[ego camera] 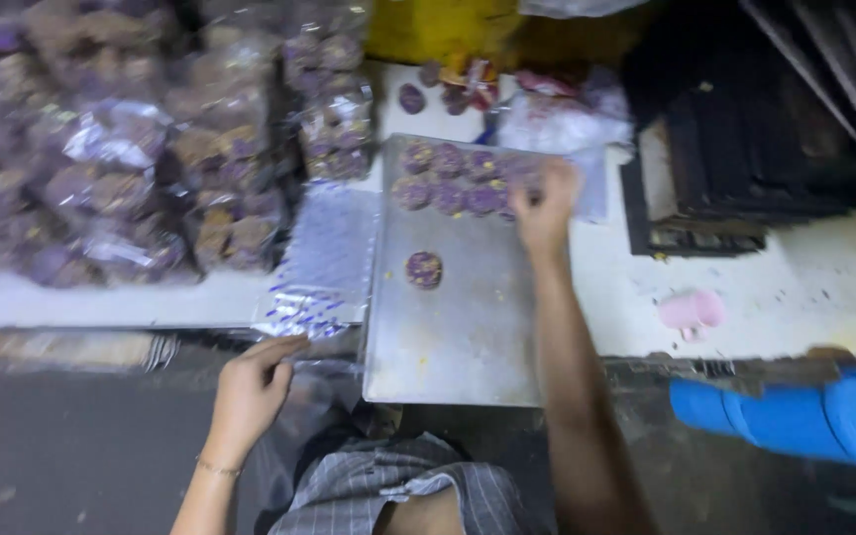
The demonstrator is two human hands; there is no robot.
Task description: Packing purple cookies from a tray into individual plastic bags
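A metal baking tray (458, 327) lies on the white table with several round purple cookies (448, 178) in rows at its far end and one lone cookie (424, 268) near the middle. My right hand (545, 210) reaches over the far right of the tray, fingers closed on a purple cookie there; the view is blurred. My left hand (250, 388) rests at the table's near edge, touching the lower end of a stack of clear printed plastic bags (324, 263) left of the tray.
Piles of bagged purple cookies (121, 149) fill the left of the table. Loose cookies and wrappers (468, 89) lie beyond the tray. Dark stacked trays (735, 159) stand at right, a pink cup (691, 311) on the table, a blue object (804, 416) at lower right.
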